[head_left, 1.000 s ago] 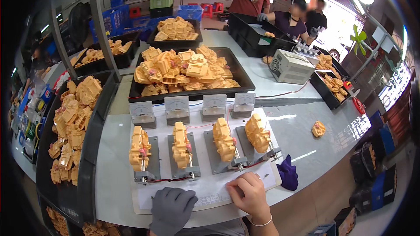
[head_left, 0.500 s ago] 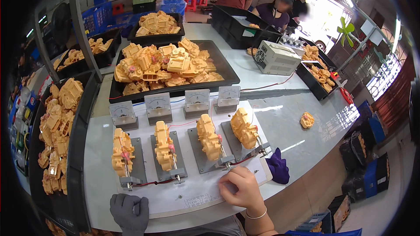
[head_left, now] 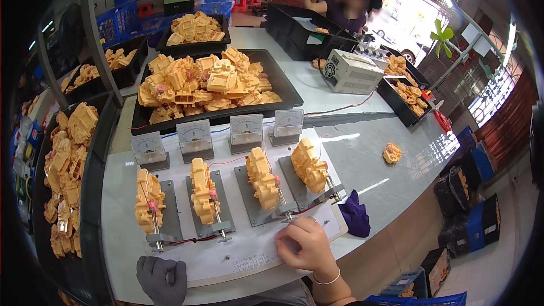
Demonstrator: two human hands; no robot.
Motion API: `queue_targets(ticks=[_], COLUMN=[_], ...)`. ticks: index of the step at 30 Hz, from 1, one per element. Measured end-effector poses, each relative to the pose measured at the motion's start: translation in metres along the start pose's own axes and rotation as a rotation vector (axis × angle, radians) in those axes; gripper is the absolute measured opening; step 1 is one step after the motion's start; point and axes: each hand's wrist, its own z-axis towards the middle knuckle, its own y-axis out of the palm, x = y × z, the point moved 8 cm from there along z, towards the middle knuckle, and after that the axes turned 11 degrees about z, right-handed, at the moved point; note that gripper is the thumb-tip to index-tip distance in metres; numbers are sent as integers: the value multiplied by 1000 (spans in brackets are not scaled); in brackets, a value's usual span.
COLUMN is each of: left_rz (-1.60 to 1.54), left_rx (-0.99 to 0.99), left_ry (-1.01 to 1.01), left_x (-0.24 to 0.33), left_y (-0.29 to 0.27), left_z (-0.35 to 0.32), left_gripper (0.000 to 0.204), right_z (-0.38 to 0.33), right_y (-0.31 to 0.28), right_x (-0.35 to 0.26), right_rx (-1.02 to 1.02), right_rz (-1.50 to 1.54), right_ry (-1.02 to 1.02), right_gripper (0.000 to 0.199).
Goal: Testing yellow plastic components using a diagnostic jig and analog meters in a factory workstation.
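My left hand (head_left: 162,279), in a grey glove, rests as a fist at the table's front edge, below the leftmost test fixture. My bare right hand (head_left: 307,248) lies with curled fingers on a white board (head_left: 232,269), just below the third fixture; nothing shows in either hand. Four grey fixtures stand in a row, each carrying a yellow plastic gear housing: the first (head_left: 149,201), second (head_left: 202,190), third (head_left: 262,178) and fourth (head_left: 308,165). Metal push clamps, such as the one near my right hand (head_left: 286,211), meet the housings' lower ends.
Behind the fixtures stand analog meters (head_left: 246,133) with thin wires. A black tray (head_left: 292,93) heaped with housings lies beyond; another black bin (head_left: 93,192) stands left. A purple cloth (head_left: 355,215), a loose housing (head_left: 391,153) and a grey power supply (head_left: 352,73) lie right. People stand at the back.
The whole view has shifted slightly, moving the table leftward in the picture. My hands keep their poses. At the back, one person's outstretched arm has come down, and a gloved hand is now raised there.
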Motion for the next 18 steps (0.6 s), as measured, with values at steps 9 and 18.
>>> queue_targets(ticks=[9,18], left_rz=[-9,-22], left_rx=[-1,5], left_ry=[-4,-1], left_x=[0,1], left_y=[0,1], left_z=[1,0], left_gripper=[20,20], right_z=[0,-1], right_y=[-1,-1], right_x=[-1,2], right_rx=[4,3], right_rz=[-4,-6], right_ry=[-3,2], right_gripper=[10,11])
